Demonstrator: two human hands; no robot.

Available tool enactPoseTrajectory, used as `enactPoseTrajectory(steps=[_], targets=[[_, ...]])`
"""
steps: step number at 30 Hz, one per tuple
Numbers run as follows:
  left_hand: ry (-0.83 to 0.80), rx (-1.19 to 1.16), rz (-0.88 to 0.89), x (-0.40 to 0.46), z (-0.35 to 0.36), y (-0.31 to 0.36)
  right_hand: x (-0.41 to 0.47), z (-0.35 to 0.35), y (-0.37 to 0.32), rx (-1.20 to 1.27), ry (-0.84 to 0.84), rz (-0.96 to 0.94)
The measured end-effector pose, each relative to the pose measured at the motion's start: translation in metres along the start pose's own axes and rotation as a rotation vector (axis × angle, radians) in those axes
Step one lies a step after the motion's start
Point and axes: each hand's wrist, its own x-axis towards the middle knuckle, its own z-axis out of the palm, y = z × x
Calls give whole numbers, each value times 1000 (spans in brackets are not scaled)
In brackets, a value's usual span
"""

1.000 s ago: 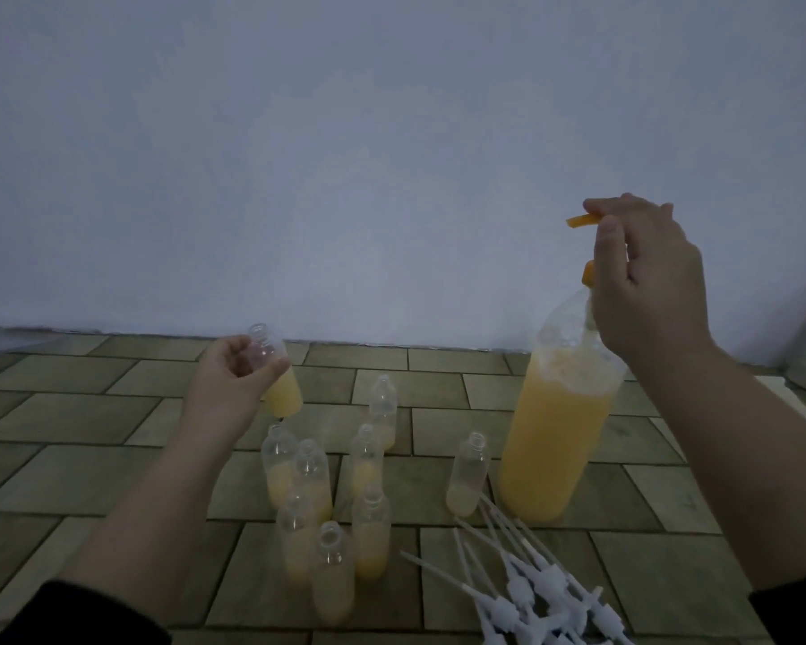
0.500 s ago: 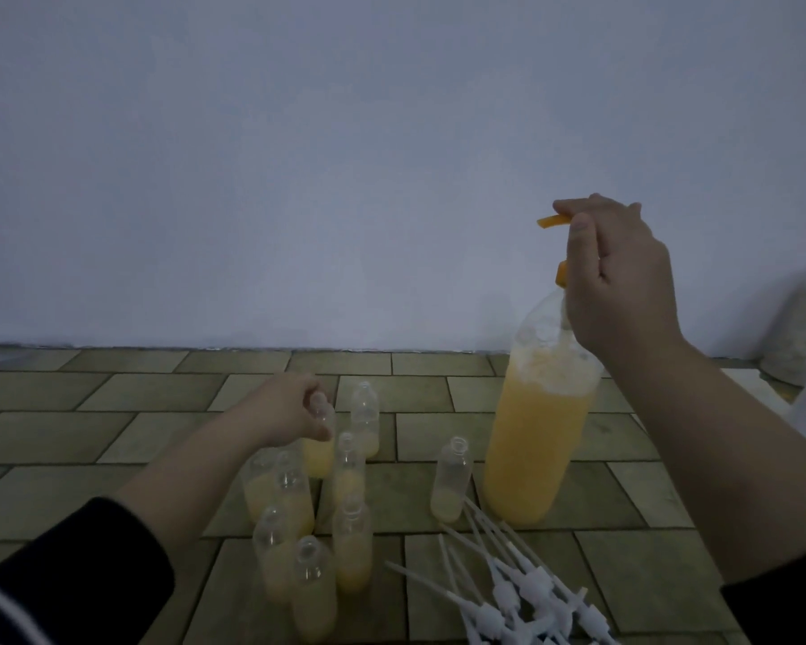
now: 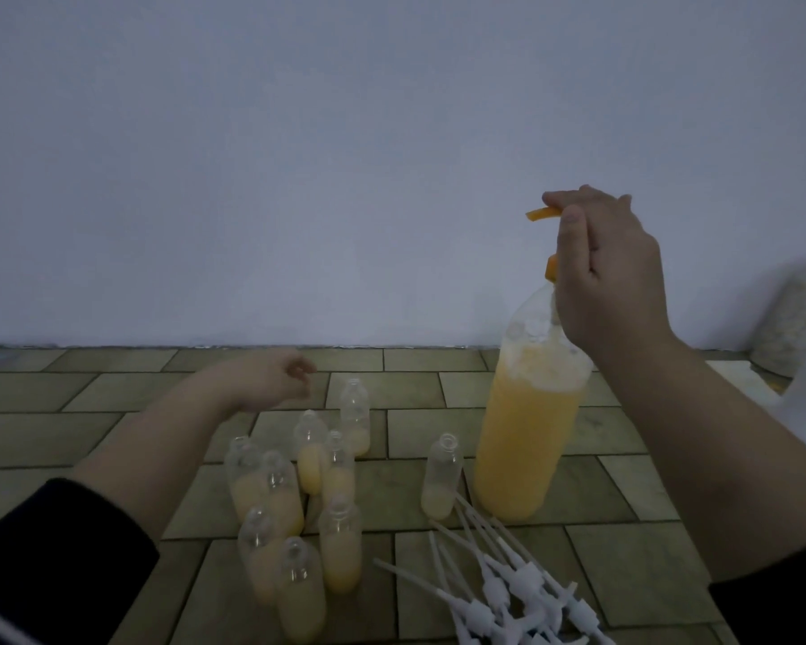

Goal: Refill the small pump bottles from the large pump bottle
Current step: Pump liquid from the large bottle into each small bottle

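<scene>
Right hand: the right hand (image 3: 610, 277) sits on top of the large pump bottle (image 3: 529, 430), fingers curled over its orange pump head (image 3: 543, 213), thumb down along the neck.
Left hand: the left hand (image 3: 271, 381) hovers above the floor behind the cluster, fingers loosely curled, holding nothing.
Large bottle: upright on the tiled floor (image 3: 475, 374), mostly full of orange-yellow liquid.
Small bottles: a cluster of uncapped small pump bottles (image 3: 294, 505) stands left of it, partly filled; one small bottle (image 3: 442, 477) stands apart, just beside the large one.
Pump tops: loose white pump tops (image 3: 499, 593) lie heaped in the foreground.
</scene>
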Motion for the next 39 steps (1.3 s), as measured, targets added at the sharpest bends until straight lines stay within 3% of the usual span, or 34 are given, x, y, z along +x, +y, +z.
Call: enactPoseTrajectory(steps=[3,9,13,20,22,24,28,31,33,35,39], targets=[[116,15,-42,18,5,15,0,1,2,-16,-4,-8],[-106,340,-96,38,34,45,2,5,4,-26,-24,15],[-161,257,-129,46,47,47,1,3,3,-53,-27,6],[-59,238,-37,48,46,48,1,0,0,-66,-40,12],[41,224,21,42,30,51,1,-1,1,-67,-39,10],[187,54,71,30,10,55,1,-1,2,-60,-43,10],[429,-683,128,-7,-17,61,1,-1,3,-67,-43,-8],[499,-1154,240,-39,-11,79,1,-1,4,-72,-47,-26],[469,-1329,285,-53,-1,97,2,-1,4,-76,-55,-36],[404,-1273,287,-58,12,116,3,-2,4,-74,-51,-37],[364,-768,365,-56,35,139,3,-2,5,-60,-38,-43]])
